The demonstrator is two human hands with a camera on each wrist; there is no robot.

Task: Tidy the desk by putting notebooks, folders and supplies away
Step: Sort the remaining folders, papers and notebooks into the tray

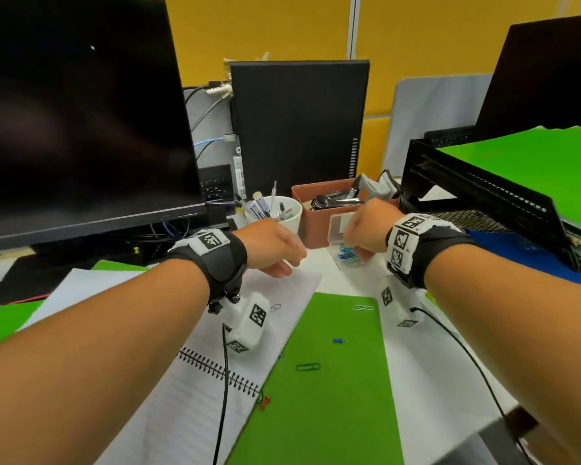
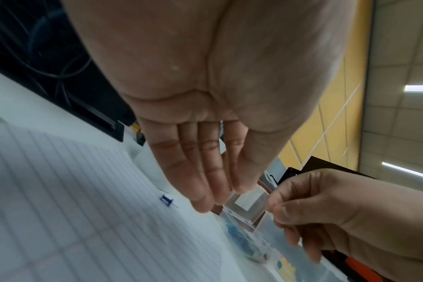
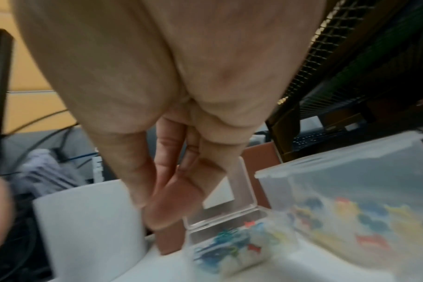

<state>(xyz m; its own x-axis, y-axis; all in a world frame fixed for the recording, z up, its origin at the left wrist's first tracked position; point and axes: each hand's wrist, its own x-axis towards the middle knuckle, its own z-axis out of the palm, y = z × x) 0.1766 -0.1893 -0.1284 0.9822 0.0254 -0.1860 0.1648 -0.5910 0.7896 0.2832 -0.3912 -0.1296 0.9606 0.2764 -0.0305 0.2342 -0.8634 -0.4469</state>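
A small clear box (image 1: 344, 257) of coloured paper clips stands on the white desk, its hinged lid (image 1: 338, 226) raised. My right hand (image 1: 366, 231) is at the lid's right side, fingers curled, thumb and fingertips pinching its edge (image 2: 250, 202). My left hand (image 1: 275, 251) hovers just left of the box above the open spiral notebook (image 1: 195, 374), holding nothing, its fingers (image 2: 205, 181) straight and together. Loose on the green folder (image 1: 329, 397) lie a blue pushpin (image 1: 338, 340) and a green paper clip (image 1: 307, 367). The right wrist view shows the box (image 3: 229, 244) below my right hand (image 3: 169, 190).
A bigger clear tub (image 3: 350, 190) of coloured pushpins sits right of the box. Behind it are a white mug (image 1: 287, 214) of pens and a brown organiser (image 1: 316, 226). A black mesh tray (image 1: 483, 193) holding green folders is at the right. A red pushpin (image 1: 265, 402) lies by the notebook.
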